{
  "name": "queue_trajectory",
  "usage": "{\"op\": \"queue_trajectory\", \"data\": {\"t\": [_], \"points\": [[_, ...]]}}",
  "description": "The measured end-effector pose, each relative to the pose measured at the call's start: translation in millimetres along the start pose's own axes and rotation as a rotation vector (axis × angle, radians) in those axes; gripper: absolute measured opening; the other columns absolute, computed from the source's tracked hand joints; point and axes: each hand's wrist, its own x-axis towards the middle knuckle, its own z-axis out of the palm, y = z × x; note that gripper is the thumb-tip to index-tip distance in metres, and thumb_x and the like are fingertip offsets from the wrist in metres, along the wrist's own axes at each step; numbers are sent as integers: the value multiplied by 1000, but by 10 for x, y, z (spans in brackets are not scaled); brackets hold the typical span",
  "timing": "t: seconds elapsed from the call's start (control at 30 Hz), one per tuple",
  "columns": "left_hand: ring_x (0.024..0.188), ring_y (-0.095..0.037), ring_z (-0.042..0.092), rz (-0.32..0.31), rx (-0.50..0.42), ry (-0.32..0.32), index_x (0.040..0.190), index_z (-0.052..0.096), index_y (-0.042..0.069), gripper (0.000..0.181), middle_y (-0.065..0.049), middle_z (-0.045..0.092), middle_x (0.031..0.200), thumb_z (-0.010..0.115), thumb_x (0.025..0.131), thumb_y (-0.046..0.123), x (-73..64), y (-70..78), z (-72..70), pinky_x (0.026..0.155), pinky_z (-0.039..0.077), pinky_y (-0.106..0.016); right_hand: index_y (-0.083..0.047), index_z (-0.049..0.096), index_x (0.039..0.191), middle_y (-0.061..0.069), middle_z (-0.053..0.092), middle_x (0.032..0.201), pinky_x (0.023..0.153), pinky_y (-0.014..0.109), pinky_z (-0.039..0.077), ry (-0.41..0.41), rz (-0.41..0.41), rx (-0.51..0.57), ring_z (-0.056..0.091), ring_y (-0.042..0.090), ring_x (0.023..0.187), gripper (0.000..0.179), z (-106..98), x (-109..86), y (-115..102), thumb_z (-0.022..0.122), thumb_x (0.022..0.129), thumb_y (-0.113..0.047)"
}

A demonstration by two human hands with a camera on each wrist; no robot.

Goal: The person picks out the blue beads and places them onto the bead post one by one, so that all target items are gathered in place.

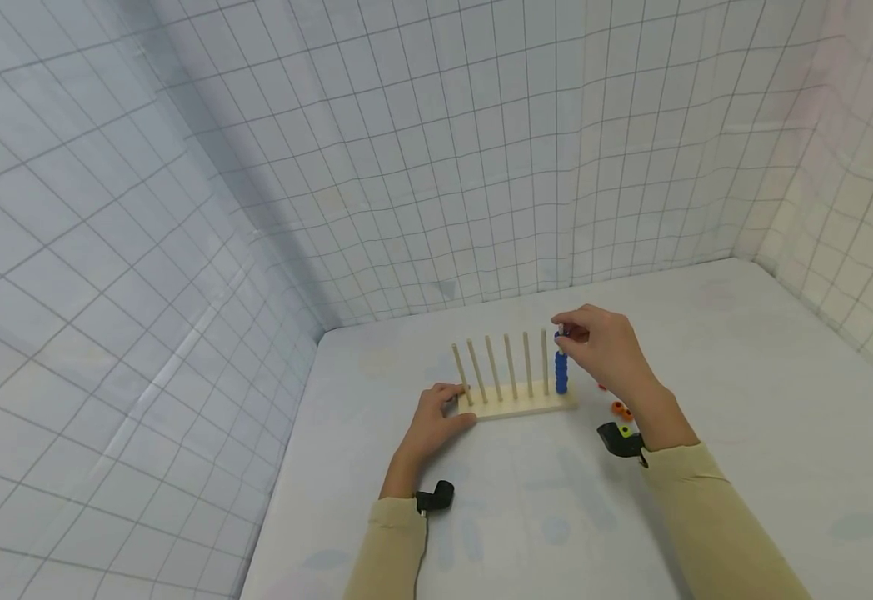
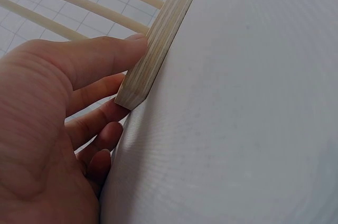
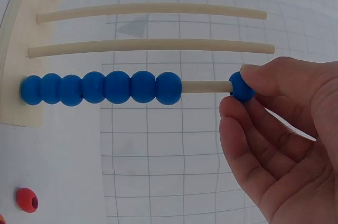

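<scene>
A wooden bead rack with a row of upright pegs has a pale base (image 1: 515, 407) standing on the table. My left hand (image 1: 431, 421) grips the left end of that base, thumb (image 2: 129, 50) along the front edge and fingers around the back. At the rightmost peg, my right hand (image 1: 607, 342) pinches a blue bead (image 3: 243, 87) between thumb and fingertips. The peg's tip is inside this bead's hole. Several more blue beads (image 3: 117, 87) are stacked on the same peg, down against the base, with bare peg between them and the pinched one. The other pegs (image 1: 511, 367) carry no beads.
To the right of the rack lie loose beads: orange ones (image 1: 617, 407), a yellow-green one (image 1: 626, 431) partly behind the wrist camera, and a red one (image 3: 26, 200). White gridded curtains (image 1: 466, 167) hang behind and at both sides of the table.
</scene>
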Motion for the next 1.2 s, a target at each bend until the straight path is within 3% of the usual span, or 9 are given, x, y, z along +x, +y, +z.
{"op": "queue_trajectory", "data": {"t": [0.57,0.77,1.0,1.2], "points": [[124,-34,44,-3,12,0,136,63,8,56,-13,57,132,80,87,32,-24,-23,14,102,38,-54,-9,75,112,4,70,106,78,42,55,-53,40,15,66,21,90,21,157,-87,173,75,91,-12],[125,-33,44,-7,12,-1,136,63,9,55,-12,57,133,79,88,31,4,-15,-13,103,38,-53,-10,75,110,2,70,103,77,41,55,-46,11,0,65,20,88,20,170,-54,199,75,91,-12],[124,-34,47,-7,-1,-9,138,61,7,57,-13,57,131,79,88,28,35,-2,-71,102,39,-52,-8,72,119,5,69,106,82,44,54,-122,21,-29,66,24,94,27,156,-28,202,73,93,-16],[122,-32,52,-38,-2,-17,149,50,12,66,-13,54,138,75,91,29,28,78,-164,100,42,-51,-8,63,135,10,65,120,87,49,52,-177,18,-77,64,31,104,42,68,-29,155,69,97,-24]]}}
